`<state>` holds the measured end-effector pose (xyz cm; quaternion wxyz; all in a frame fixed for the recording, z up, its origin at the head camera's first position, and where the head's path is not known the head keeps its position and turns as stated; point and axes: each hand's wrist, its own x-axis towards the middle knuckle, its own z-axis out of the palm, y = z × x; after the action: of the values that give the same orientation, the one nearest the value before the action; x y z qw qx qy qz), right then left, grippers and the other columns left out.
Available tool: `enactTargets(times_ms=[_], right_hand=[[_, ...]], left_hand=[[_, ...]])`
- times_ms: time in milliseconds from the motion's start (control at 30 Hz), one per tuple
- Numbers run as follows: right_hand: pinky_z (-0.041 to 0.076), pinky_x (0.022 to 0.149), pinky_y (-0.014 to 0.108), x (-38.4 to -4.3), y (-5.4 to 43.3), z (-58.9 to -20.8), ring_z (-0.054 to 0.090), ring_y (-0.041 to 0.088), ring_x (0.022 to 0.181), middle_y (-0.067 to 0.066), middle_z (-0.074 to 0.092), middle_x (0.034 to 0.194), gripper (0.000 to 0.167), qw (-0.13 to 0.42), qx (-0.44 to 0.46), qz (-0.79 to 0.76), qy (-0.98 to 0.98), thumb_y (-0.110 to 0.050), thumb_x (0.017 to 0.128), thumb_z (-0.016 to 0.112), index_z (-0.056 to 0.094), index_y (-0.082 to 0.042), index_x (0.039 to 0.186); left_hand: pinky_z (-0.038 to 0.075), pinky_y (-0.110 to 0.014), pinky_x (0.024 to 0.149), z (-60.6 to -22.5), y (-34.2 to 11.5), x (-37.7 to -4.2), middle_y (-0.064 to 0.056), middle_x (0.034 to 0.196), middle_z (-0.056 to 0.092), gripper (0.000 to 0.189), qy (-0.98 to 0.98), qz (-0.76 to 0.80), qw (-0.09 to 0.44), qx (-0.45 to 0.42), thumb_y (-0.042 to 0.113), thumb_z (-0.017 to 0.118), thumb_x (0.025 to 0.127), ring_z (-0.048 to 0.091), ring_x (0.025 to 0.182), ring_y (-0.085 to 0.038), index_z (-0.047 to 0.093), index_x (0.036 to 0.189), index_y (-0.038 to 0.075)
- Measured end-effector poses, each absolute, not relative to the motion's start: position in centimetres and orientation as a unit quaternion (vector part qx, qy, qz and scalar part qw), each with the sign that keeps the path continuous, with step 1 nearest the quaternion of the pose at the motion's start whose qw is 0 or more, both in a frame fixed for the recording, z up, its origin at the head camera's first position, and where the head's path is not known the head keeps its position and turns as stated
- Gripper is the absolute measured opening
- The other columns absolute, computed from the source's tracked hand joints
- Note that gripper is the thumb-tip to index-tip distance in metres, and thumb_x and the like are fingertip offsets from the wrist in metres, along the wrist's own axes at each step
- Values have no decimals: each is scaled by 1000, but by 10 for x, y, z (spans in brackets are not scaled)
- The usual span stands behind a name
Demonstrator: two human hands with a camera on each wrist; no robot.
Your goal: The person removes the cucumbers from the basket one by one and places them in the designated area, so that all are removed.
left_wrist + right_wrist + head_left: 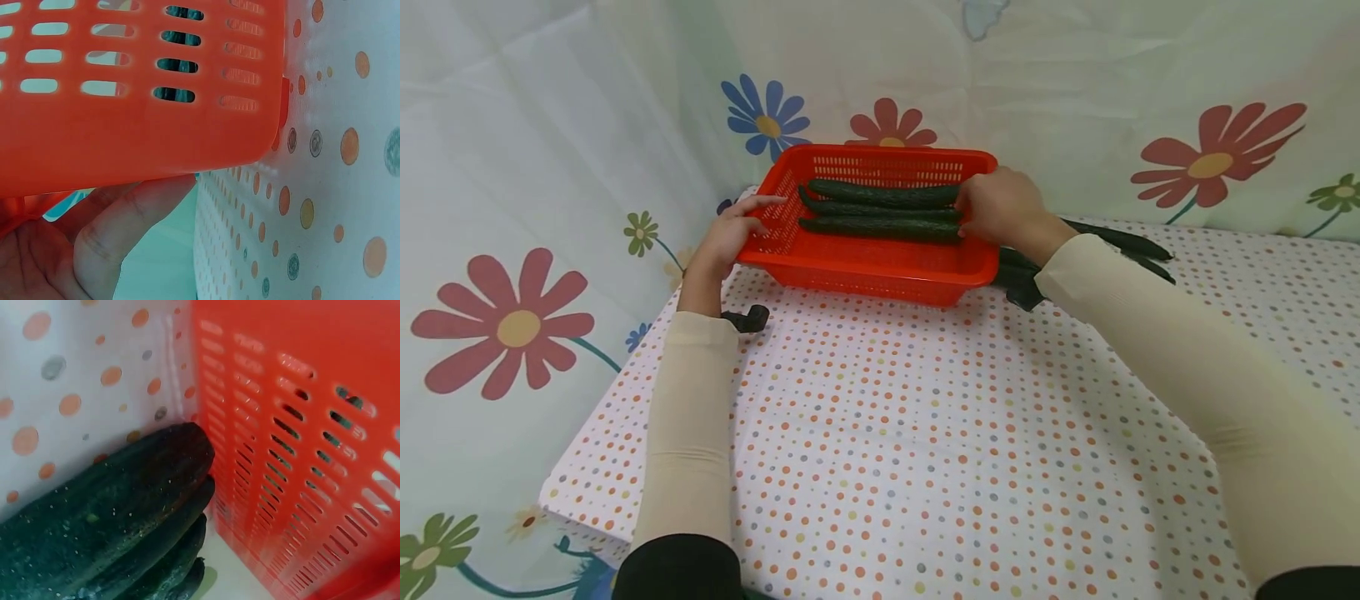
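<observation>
A red plastic basket with slotted walls is at the far side of the table, with three long cucumbers lying side by side in it. My left hand grips its left rim; the left wrist view shows the thumb under the rim. At the right rim, my right hand holds on with fingers curled over the edge, beside the cucumbers' right ends. That hand is out of sight in the right wrist view, which shows the basket's slotted wall next to several cucumbers outside it.
More cucumbers lie on the table right of the basket, partly hidden behind the right forearm. A dotted white cloth covers the table. A flowered curtain hangs behind and on the left.
</observation>
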<state>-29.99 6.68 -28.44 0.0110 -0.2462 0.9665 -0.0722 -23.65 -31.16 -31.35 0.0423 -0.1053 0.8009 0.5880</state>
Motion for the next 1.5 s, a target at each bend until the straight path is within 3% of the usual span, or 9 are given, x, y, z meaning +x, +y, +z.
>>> enactTargets(times_ms=[167,500,833,1133,1300,1500], right_hand=[[55,92,51,-305,56,-283,59,38,95,20,69,108,33,21,-248,-41,968,-18,84,75,69,-1,113],[52,99,52,-313,48,-285,55,37,99,19,67,111,36,36,-237,-53,969,-19,83,77,69,-2,114],[46,100,54,-317,37,-292,54,36,98,18,71,104,40,2,-257,-18,966,-29,79,81,70,-3,107],[35,103,52,-317,33,-300,48,36,104,16,69,112,56,35,-253,2,967,-36,71,86,69,-9,117],[37,106,52,-317,30,-301,41,37,111,18,65,120,63,53,-294,45,953,-32,74,84,63,-9,129],[45,106,55,-314,28,-300,50,36,109,18,61,118,65,117,-300,58,945,-24,83,78,51,-12,141]], left_hand=[[60,-25,70,-313,-316,-235,-5,151,39,51,799,590,39,-105,8,38,96,62,112,-36,57,137,32],[60,-26,69,-313,-320,-232,-6,150,40,51,795,595,37,-112,7,38,96,63,110,-35,58,136,32],[60,-25,69,-311,-322,-230,-4,151,39,51,799,589,36,-116,8,39,96,62,111,-36,58,136,33],[60,-25,69,-309,-318,-229,-5,150,40,50,797,591,40,-116,7,39,96,63,106,-33,59,135,33],[60,-25,68,-307,-319,-228,-5,150,40,51,798,591,39,-116,7,39,96,64,103,-33,59,135,33],[60,-25,69,-307,-317,-227,-5,149,41,50,797,591,40,-118,7,40,97,65,103,-32,59,135,33]])
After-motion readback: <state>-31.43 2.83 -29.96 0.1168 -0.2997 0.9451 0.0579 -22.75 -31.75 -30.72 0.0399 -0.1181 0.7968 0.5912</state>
